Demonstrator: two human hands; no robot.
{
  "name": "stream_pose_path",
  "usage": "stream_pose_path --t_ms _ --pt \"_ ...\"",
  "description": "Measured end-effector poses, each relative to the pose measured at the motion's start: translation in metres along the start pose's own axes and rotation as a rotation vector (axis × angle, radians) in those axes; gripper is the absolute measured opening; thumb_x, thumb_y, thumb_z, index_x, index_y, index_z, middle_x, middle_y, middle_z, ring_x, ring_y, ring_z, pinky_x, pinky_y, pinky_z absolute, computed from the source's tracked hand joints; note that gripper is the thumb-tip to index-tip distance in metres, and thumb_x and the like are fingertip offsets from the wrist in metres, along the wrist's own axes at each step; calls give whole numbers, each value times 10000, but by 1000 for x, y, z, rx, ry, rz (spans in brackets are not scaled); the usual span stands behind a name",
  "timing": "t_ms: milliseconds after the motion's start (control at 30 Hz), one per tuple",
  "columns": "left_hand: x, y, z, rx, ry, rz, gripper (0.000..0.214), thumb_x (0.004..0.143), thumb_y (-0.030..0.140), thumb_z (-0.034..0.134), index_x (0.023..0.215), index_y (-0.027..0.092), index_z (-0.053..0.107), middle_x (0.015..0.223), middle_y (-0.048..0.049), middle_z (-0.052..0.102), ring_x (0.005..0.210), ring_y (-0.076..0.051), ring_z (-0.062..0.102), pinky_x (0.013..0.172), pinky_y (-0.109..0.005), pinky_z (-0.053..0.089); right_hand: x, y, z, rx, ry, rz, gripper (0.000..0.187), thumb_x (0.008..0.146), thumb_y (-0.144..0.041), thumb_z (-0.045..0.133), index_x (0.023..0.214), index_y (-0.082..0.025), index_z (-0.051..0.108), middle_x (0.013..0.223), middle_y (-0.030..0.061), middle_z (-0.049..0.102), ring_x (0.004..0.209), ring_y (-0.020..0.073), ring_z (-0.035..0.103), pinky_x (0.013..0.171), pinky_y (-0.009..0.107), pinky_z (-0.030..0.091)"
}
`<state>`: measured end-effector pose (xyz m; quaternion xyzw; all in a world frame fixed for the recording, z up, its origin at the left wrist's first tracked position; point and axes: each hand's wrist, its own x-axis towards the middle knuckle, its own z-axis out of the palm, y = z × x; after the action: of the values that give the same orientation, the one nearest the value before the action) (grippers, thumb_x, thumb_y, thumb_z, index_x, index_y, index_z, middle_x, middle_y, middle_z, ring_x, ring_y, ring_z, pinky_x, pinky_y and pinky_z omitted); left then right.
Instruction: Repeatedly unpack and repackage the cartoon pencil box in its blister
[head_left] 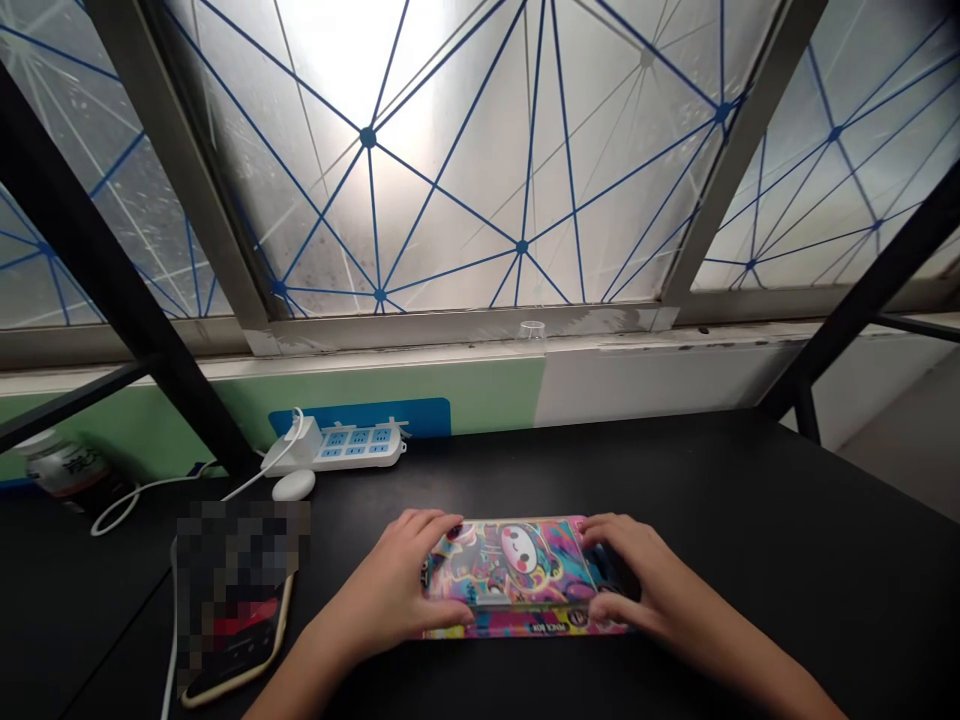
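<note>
A colourful pencil box [517, 565] with a white cartoon character on its lid lies on the black table near its front. The words "PENCIL BOX" show on the side facing me. My left hand [409, 575] grips the left end, thumb at the front edge and fingers over the far edge. At the right end, my right hand [630, 570] holds it the same way, thumb in front and fingers behind. Parts of both ends are covered by my hands. Whether the box touches the table all along its base, I cannot tell.
A phone [247, 640], partly blurred, lies at the left beside a white cable [174, 600]. Behind it are a white oval object [294, 486] and a power strip [360, 447]. A dark jar [71, 470] stands far left. Black frame bars [862, 300] rise at both sides before the window.
</note>
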<state>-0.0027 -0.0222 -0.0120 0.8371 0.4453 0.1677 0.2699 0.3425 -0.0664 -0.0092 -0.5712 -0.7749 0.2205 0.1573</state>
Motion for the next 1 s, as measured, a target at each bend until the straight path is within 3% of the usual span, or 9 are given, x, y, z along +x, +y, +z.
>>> stream_pose_path --t_ms 100,200,333,500,600,667,767,867,1000 --pt "1 1 2 34 24 32 785 688 426 851 1387 304 514 1379 -86 545 1267 -306 489 1079 -461 417 16 -7 -11 -17 3 -55 628 850 -605 644 1349 -245 517 1441 122 507 1329 323 438 1108 468 367" --pt "2 5 5 128 80 98 828 679 439 864 1407 323 488 1379 -87 547 1256 -321 490 1065 -493 425 39 -17 -18 -33 -90 -89 786 824 -654 642 1447 -216 445 1508 140 447 1388 336 381 1132 472 339" --pt "4 9 9 347 209 206 875 669 432 881 1430 317 464 1370 -113 560 1236 -356 508 1104 -618 323 69 -30 -18 -98 -132 -180 821 766 -654 702 1411 -195 486 1388 141 571 1297 347 480 1127 526 308" --pt "3 3 5 511 382 334 923 705 651 771 1469 271 419 1395 -148 553 1265 -370 501 1164 -639 170 72 -38 -10 -189 118 -258 738 622 -491 868 1233 -206 567 1146 104 659 1072 319 585 958 481 440" --pt "1 8 0 577 498 272 736 834 524 720 1447 230 437 1423 -170 534 1306 -366 472 1175 -631 109 58 -39 0 -295 305 -324 603 682 -377 842 1181 -206 550 1090 105 665 1003 311 603 928 489 443" --pt "-1 14 -3 600 469 227 554 884 397 700 1370 215 507 1310 -152 622 1212 -340 554 1166 -654 98 49 -41 8 -388 381 -392 434 772 -292 767 1136 -196 552 1036 103 677 937 293 625 930 494 442" --pt "-3 25 -4 594 307 193 340 895 314 692 1203 203 601 1059 -85 710 972 -274 655 1137 -636 230 41 -44 19 -518 410 -483 256 854 -177 625 1106 -174 575 1008 117 707 869 290 662 861 476 487" --pt "-6 33 -3 595 212 134 290 861 257 727 1128 211 626 1074 -77 703 957 -269 660 1071 -573 376 35 -44 32 -588 430 -551 307 882 -119 526 1182 -139 587 1160 164 714 974 329 689 824 472 529" --pt "-9 32 -3 564 141 91 381 774 326 814 1107 237 653 1108 -89 692 1013 -322 639 1000 -575 429 27 -43 46 -533 371 -568 334 911 -136 513 1227 -153 621 1272 139 689 1124 315 666 930 462 539"
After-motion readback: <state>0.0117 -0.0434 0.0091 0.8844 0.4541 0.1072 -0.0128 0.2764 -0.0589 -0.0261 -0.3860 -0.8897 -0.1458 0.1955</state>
